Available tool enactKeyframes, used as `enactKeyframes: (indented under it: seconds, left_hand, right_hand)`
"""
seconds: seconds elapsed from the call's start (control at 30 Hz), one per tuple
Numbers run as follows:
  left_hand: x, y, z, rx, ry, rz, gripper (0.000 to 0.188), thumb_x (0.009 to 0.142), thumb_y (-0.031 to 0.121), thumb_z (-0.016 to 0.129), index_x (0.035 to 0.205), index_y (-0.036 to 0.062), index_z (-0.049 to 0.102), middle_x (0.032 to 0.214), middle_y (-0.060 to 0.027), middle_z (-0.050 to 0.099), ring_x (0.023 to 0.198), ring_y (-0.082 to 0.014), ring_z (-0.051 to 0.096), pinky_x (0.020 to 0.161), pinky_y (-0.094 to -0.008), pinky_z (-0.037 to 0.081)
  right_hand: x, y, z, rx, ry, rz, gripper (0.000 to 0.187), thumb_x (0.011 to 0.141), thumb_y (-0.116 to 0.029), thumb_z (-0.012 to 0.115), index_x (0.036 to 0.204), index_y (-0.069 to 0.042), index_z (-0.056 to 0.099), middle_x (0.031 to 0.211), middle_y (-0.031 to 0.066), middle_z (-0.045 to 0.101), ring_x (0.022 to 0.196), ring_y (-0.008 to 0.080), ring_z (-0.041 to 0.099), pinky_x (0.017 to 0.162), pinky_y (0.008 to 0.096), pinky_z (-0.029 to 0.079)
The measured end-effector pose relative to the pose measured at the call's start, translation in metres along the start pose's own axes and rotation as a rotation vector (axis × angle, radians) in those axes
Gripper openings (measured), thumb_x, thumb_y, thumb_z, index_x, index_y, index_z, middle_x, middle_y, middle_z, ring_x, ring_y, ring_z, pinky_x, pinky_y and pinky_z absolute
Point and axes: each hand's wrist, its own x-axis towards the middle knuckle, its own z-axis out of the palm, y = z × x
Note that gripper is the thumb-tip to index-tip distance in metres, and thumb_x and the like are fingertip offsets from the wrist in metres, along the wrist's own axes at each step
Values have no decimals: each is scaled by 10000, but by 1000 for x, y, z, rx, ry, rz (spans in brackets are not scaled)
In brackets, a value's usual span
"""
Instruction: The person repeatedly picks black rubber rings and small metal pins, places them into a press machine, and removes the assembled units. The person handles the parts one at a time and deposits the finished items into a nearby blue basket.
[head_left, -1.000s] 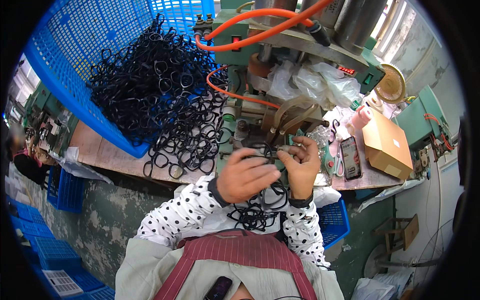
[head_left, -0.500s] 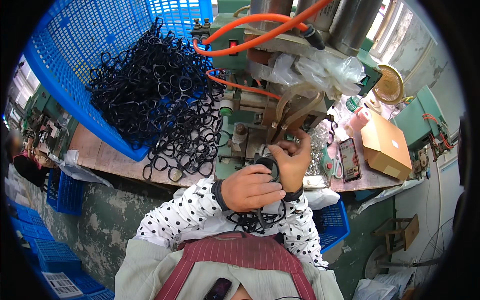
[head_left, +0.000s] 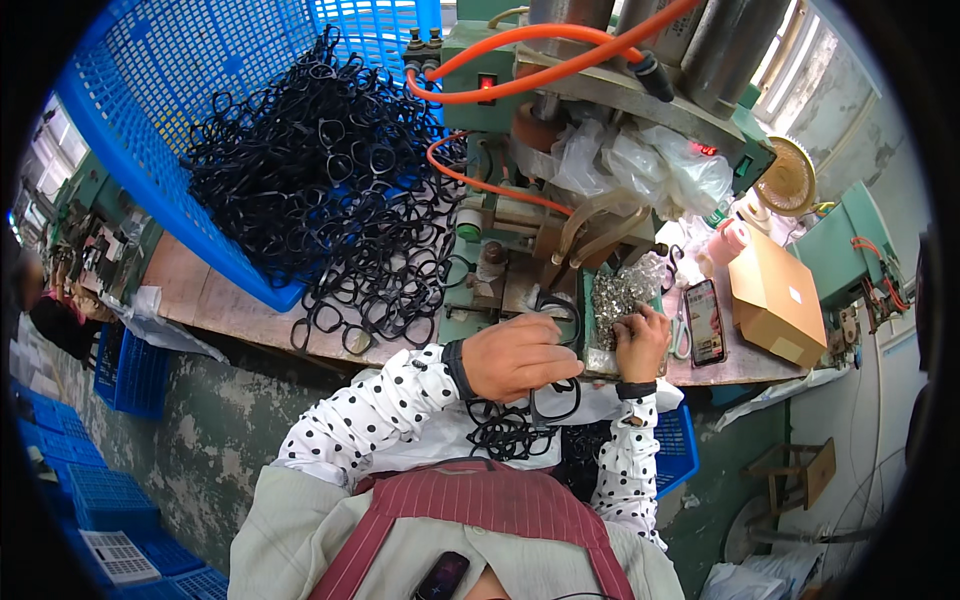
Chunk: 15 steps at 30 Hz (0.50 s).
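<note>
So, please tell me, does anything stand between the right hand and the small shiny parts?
Nothing visible does: the right hand is directly at the shiny parts. The black frame in the left hand is off to the left, not between them.

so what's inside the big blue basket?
Inside the blue basket: a tangled heap of black eyeglass frames, spreading onto the table. Whatever lies deeper is covered, as is most of the bottom.

White sleeves (head_left: pixel 370 420) (black-dotted) accompany a pinstriped maroon apron (head_left: pixel 480 505).
</note>
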Motion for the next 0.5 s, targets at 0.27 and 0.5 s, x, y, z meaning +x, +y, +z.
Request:
enactKeyframes:
  seconds: [0.27,0.5]
  left_hand:
    - [-21,59,58,5,404,-287,613,751,470,728,1260,173,560,1397,-146,468,1290,-344,419,1082,-569,210]
    - [-47,22,5,572,463,-334,375,626,63,674,973,204,672,1189,-58,551,1010,-251,510,857,-433,367]
  right_hand:
    - [5,-3,4,250,133,181,93,812,-137,711,843,-77,647,905,71,671,915,279,571,814,388,415]
    - [3,-4,4,208,195,144,90,807,-137,725,862,-85,676,830,54,670,834,251,591,767,373,436]
